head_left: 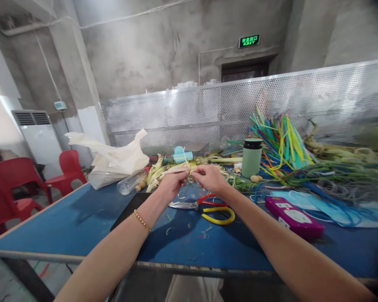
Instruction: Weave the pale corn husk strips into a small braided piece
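Note:
Both my hands are raised together over the blue table [66, 222]. My left hand [172, 183] and my right hand [209, 178] each pinch a thin pale strip of dried husk or straw [186, 167] held between them. The fingers of both hands are closed on it. A bead bracelet [142, 220] sits on my left wrist. Below the hands lie scissors with red and yellow handles [208, 205].
A green bottle with a black lid [252, 157] stands behind my hands. Colourful straws [280, 138] and a heap of husks [340, 155] fill the right. A magenta box [297, 218], a cream bag [113, 157], a clear bottle [130, 182] and red chairs [15, 184] are around.

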`<act>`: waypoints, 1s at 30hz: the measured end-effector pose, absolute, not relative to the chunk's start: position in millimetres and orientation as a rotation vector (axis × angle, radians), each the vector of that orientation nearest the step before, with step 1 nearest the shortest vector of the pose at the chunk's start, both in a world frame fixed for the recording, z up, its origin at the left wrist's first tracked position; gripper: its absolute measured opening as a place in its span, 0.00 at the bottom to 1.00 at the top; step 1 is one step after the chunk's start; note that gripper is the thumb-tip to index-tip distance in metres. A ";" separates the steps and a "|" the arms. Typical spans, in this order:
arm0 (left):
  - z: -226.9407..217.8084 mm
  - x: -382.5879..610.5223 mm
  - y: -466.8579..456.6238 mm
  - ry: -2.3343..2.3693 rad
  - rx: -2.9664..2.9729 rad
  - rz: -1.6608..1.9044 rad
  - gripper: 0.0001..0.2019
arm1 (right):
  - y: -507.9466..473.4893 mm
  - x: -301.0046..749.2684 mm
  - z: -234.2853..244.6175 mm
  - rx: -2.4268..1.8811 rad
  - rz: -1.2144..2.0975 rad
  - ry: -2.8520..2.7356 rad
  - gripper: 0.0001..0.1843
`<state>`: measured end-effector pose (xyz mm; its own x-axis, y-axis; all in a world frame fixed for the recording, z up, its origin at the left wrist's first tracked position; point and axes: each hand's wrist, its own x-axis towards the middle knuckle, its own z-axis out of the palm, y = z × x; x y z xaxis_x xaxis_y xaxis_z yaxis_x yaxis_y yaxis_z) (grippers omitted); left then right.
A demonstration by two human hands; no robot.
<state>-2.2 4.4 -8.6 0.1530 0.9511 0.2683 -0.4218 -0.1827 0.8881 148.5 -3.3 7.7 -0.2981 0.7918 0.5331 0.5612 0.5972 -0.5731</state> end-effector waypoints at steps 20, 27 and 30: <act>-2.8 -6.8 -0.8 0.683 1.523 1.412 0.10 | -8.7 144.6 9.0 -1.040 0.487 -1.830 0.06; -4.4 -5.8 -0.1 0.649 1.492 1.444 0.13 | -7.8 144.3 8.0 -1.032 0.464 -1.853 0.07; -5.1 -5.1 0.0 0.634 1.499 1.485 0.12 | -8.1 143.8 7.3 -1.012 0.428 -1.889 0.08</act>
<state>-5.1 0.0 -5.1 0.1457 0.8550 0.4978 -0.2321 -0.4596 0.8573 143.8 -8.1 7.3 -0.2385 0.7909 0.5635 0.4707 0.6017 -0.6453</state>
